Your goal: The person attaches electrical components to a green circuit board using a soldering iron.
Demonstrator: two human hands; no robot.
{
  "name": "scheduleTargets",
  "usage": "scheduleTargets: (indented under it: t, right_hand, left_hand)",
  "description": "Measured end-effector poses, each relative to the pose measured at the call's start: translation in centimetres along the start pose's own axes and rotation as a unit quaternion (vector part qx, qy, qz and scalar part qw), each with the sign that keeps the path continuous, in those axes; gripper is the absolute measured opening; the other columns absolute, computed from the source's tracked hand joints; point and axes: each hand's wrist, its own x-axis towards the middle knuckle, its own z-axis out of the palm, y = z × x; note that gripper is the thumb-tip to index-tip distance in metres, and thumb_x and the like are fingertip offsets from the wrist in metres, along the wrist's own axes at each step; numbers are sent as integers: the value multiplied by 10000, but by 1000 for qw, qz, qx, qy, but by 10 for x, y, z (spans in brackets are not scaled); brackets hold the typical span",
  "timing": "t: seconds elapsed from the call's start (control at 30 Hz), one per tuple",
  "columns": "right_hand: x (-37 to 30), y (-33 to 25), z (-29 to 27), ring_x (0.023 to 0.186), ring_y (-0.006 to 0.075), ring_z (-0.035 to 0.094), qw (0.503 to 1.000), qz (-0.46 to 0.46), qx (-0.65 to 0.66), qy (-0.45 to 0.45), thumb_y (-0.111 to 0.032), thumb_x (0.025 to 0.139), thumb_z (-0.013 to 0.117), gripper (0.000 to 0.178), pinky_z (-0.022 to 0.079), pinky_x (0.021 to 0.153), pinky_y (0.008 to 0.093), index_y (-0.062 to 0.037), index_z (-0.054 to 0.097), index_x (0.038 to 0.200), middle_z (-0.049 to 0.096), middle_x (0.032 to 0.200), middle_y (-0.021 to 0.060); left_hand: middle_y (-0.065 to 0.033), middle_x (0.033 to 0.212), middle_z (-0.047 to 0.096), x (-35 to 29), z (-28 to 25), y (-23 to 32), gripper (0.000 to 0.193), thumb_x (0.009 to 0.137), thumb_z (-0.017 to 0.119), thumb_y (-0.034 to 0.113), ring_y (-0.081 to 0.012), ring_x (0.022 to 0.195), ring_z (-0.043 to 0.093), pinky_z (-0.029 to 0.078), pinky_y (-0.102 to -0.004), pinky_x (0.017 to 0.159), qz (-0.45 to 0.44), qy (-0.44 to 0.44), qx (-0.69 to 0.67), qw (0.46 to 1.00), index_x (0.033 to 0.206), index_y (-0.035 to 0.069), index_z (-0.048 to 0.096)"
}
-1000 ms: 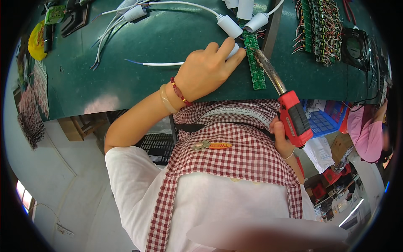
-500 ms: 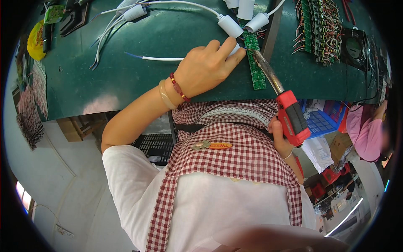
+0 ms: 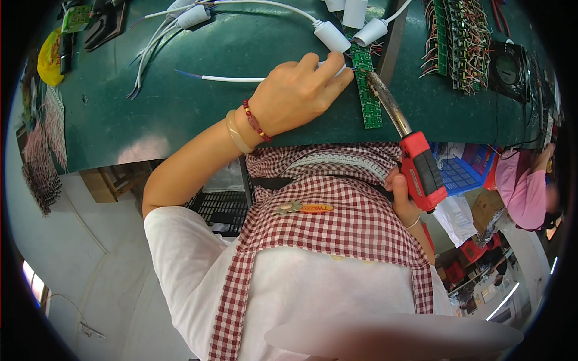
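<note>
Soldering work at a dark green tabletop, seen from above. The person's left hand is closed in a pinch, thumb and forefinger gripping a white plastic cylinder that the fingers mostly hide. A slim white cable with a bare blue-tipped end emerges on the hand's other side (its run beneath the palm is concealed). The right hand is wrapped about the red-and-black handle of a soldering iron; its fingers are largely hidden behind the grip. The iron's darkened metal barrel slants up to a narrow green circuit-board strip, which lies on the tabletop just right of the left fingertips; whether the tip touches the board cannot be told.

Beyond the board's far end, further white cylinders with cables cluster beside a dark straight bar. To the right lies a row of wired green boards; at upper left, a bundle of white cables and a yellow roll.
</note>
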Motion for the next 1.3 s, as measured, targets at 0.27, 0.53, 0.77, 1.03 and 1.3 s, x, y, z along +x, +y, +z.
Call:
scheduleTargets:
  t: [0.27, 0.53, 0.77, 1.03, 1.3]
  right_hand:
    - [4, -5, 2, 613, 114, 510, 1000, 3, 4, 20, -155, 950, 536, 200, 423, 554, 247, 40, 544, 996, 553, 697, 63]
    - [2, -3, 2, 615, 112, 515, 1000, 16, -13, 15, -171, 946, 546, 205, 424, 562, 245, 11, 570, 855, 562, 708, 65]
    - [-3, 4, -1, 627, 108, 510, 1000, 1, -1, 16, -167, 947, 546, 268, 438, 570, 251, 45, 523, 1110, 569, 750, 69]
    - [-1, 5, 1, 640, 107, 507, 1000, -8, 11, 11, -132, 951, 535, 330, 436, 572, 244, 54, 471, 1216, 574, 777, 78]
    - [2, 2, 4, 628, 103, 507, 1000, 1, 19, 21, -136, 955, 531, 262, 434, 566, 242, 49, 508, 1139, 575, 766, 72]
  left_hand:
    - [-1, 1014, 572, 2, 0, -3, 330, 756, 611, 116, -114, 698, 523, 468, -230, 552, 14, 1, 2, 1000, 1080, 136, 671]
    - [4, 1015, 567, 4, -2, -1, 318, 745, 617, 118, -108, 699, 503, 460, -224, 544, 28, -6, 35, 999, 1058, 111, 673]
    - [5, 1008, 553, 5, -3, 0, 301, 739, 621, 122, -107, 686, 496, 450, -215, 528, 38, -5, 55, 998, 1035, 100, 673]
    - [-8, 1033, 561, 5, -4, 0, 303, 742, 619, 122, -112, 696, 502, 452, -218, 534, 34, -10, 43, 998, 1040, 100, 674]
    - [-13, 1026, 566, 4, -2, 1, 316, 737, 624, 120, -115, 699, 506, 454, -220, 536, 31, -9, 47, 998, 1048, 101, 678]
